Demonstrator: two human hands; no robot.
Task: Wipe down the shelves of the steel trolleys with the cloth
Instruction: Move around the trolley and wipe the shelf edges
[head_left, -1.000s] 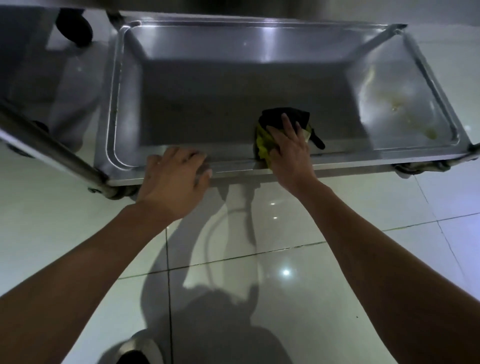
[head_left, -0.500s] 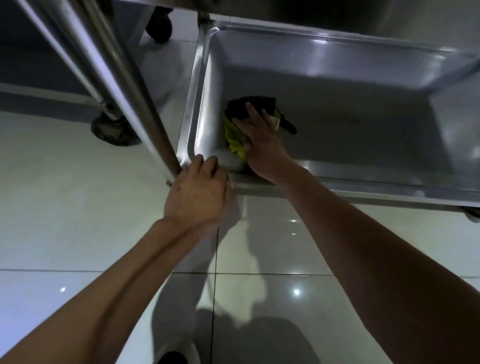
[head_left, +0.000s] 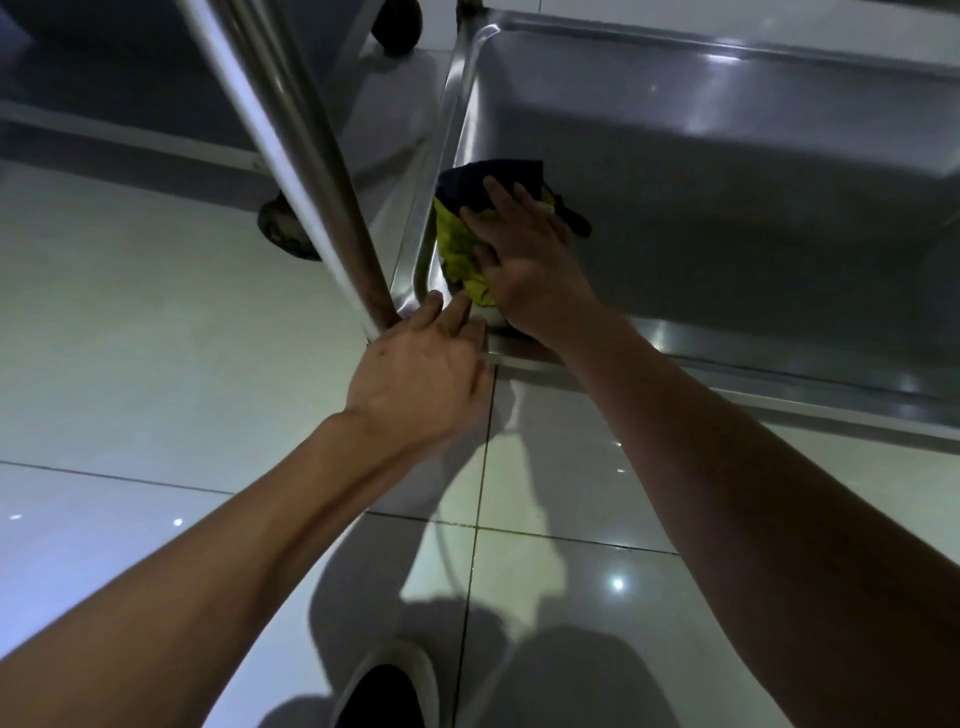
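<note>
One shiny steel trolley shelf (head_left: 727, 156) with a raised rim fills the upper right, over the glossy pale tiled floor (head_left: 130, 364). One round steel upright post (head_left: 306, 171) meets the shelf's near left corner, and two dark caster wheels (head_left: 283, 231) show beyond it. One crumpled yellow-and-black cloth (head_left: 457, 244) lies in that corner, under my right hand (head_left: 530, 270), pressing flat with fingers spread. My left hand (head_left: 421, 374) rests on the corner rim, fingers straight, holding nothing. One shoe (head_left: 384, 691) shows below.
</note>
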